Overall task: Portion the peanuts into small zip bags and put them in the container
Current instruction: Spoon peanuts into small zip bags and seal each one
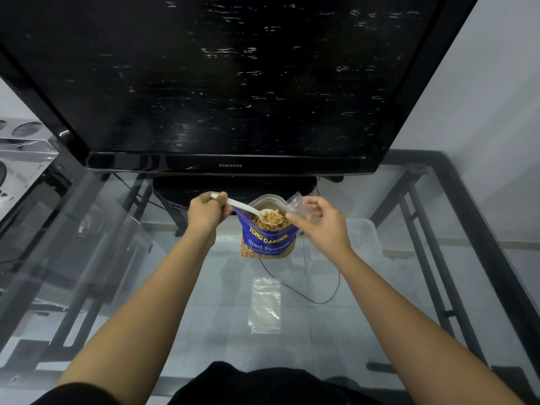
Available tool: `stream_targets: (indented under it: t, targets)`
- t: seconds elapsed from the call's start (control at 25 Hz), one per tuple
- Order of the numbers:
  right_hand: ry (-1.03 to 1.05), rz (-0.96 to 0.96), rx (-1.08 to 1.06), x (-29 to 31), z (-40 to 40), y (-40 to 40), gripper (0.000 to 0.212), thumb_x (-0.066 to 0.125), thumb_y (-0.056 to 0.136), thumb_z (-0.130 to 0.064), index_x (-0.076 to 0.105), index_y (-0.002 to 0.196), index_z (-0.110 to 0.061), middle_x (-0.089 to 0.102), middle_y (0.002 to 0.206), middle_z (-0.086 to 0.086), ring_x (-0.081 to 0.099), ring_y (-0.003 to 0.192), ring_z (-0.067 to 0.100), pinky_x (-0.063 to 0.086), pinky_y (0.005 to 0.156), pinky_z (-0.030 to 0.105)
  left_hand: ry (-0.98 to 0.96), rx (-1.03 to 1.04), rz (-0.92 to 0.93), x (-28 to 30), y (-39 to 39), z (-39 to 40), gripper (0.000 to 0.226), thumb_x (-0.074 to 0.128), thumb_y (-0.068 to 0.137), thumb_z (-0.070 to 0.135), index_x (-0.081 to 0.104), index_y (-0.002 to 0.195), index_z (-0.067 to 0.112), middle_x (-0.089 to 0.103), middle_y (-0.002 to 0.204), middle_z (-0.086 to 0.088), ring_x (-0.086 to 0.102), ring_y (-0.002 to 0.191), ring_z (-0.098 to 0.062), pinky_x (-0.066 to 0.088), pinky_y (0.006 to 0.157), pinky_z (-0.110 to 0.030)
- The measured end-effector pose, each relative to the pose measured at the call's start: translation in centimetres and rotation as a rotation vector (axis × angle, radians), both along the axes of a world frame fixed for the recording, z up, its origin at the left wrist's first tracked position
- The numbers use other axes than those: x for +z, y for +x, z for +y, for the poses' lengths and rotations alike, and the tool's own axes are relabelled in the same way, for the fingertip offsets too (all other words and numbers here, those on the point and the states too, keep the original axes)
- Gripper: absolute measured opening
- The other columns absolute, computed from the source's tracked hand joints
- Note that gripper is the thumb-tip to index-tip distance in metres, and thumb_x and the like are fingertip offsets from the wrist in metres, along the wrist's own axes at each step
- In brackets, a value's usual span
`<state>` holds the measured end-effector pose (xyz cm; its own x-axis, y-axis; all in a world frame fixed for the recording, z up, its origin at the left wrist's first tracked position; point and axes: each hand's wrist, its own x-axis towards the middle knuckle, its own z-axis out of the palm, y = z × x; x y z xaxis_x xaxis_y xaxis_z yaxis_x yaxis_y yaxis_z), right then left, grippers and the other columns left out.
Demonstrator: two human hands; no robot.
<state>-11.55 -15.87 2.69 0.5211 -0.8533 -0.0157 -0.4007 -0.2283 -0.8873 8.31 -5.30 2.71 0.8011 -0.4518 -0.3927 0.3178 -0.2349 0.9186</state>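
The left hand [206,213] pinches the white spoon [257,213], heaped with peanuts over the open peanut pouch [267,242], so it should travel level to the small zip bag [298,204] the right hand [318,223] pinches open, beside the clear container [365,235].

The peanut pouch [267,239] at centre is deep blue with yellow lettering above paler lettering, and a band of tan peanuts printed along its bottom. The spoon [248,209] over its mouth is white, loaded with pale golden peanuts [270,217]. Lower centre lies a clear, colourless zip bag [265,305]. The television [222,83] filling the upper frame is glossy black, its screen flecked with white streaks. The bench [380,287] is clear glass on a black frame.
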Motion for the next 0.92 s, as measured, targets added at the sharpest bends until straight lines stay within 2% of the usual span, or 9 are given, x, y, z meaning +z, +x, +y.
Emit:
stream_targets:
  t: [0.12,0.24,0.32,0.4,0.52,0.64,0.72,0.8,0.92]
  targets:
    - [-0.171,0.136,0.067,0.5,-0.2,0.3,0.055,0.077,0.070,-0.042,0.058,0.115,-0.017,0.058,0.105,-0.007,0.054,0.095,0.008,0.044,0.069,0.013,-0.053,0.022,0.012,0.5,1.1,0.4,0.011,0.053,0.092,0.015,0.060,0.093,0.006,0.056,0.066,-0.003,0.053,0.058,-0.008,0.046,0.054,-0.016]
    - [-0.309,0.219,0.096,0.5,-0.2,0.7,0.054,0.076,0.070,-0.044,0.059,0.113,-0.018,0.063,0.108,0.000,0.058,0.097,0.015,0.053,0.078,0.032,-0.117,0.054,0.005,1.6,1.9,0.3,0.013,0.053,0.091,0.012,0.058,0.079,0.012,0.053,0.062,-0.001,0.051,0.054,-0.008,0.044,0.049,-0.015]
    - [-0.345,0.249,0.118,0.6,-0.1,1.1,0.054,0.075,0.071,-0.045,0.058,0.114,-0.017,0.063,0.109,0.002,0.059,0.098,0.017,0.053,0.080,0.036,-0.151,0.046,-0.013,2.7,2.1,0.1,0.011,0.054,0.091,0.013,0.059,0.081,0.012,0.055,0.062,0.000,0.052,0.055,-0.007,0.044,0.051,-0.015]
    - [-0.322,0.228,0.124,0.5,0.2,1.6,0.055,0.075,0.071,-0.045,0.057,0.115,-0.018,0.062,0.111,0.001,0.059,0.099,0.015,0.053,0.079,0.034,-0.153,-0.016,-0.060,3.8,1.7,-0.2,0.010,0.055,0.091,0.016,0.062,0.090,0.009,0.058,0.068,-0.001,0.055,0.059,-0.006,0.046,0.056,-0.016]
    - [-0.228,0.124,0.076,0.6,0.9,2.4,0.053,0.076,0.070,-0.043,0.058,0.114,-0.019,0.062,0.109,-0.002,0.056,0.097,0.009,0.050,0.073,0.024,-0.154,-0.204,-0.283,5.6,0.0,-0.5,0.010,0.055,0.091,0.020,0.063,0.093,0.014,0.063,0.075,-0.001,0.060,0.065,-0.005,0.049,0.063,-0.017]
    - [-0.114,-0.041,0.006,0.8,1.6,2.8,0.050,0.078,0.069,-0.039,0.058,0.110,-0.020,0.063,0.102,-0.006,0.058,0.090,0.004,0.049,0.071,0.017,-0.208,-0.461,-0.747,7.8,-1.9,0.0,0.008,0.056,0.091,0.020,0.063,0.088,0.019,0.064,0.074,0.003,0.063,0.068,-0.006,0.051,0.064,-0.017]
    - [-0.037,-0.122,-0.022,1.1,1.8,2.9,0.050,0.078,0.070,-0.036,0.056,0.111,-0.019,0.062,0.097,-0.010,0.059,0.084,-0.001,0.048,0.069,0.011,-0.245,-0.574,-0.984,9.0,-2.6,0.3,0.007,0.057,0.091,0.020,0.064,0.089,0.019,0.063,0.072,0.007,0.062,0.069,-0.009,0.049,0.065,-0.017]
    - [0.031,-0.170,-0.022,1.1,1.8,3.0,0.051,0.077,0.072,-0.035,0.055,0.114,-0.017,0.064,0.098,-0.009,0.059,0.088,0.000,0.047,0.070,0.011,-0.275,-0.583,-1.067,9.7,-2.6,0.4,0.006,0.057,0.091,0.018,0.064,0.090,0.019,0.062,0.071,0.008,0.061,0.069,-0.011,0.048,0.064,-0.017]
    - [0.139,-0.192,0.003,0.9,1.7,3.0,0.051,0.073,0.076,-0.037,0.053,0.120,-0.017,0.065,0.107,-0.004,0.060,0.097,0.006,0.049,0.075,0.017,-0.293,-0.512,-1.010,9.5,-2.0,0.6,0.005,0.058,0.091,0.018,0.063,0.089,0.020,0.065,0.073,0.006,0.062,0.069,-0.008,0.050,0.066,-0.021]
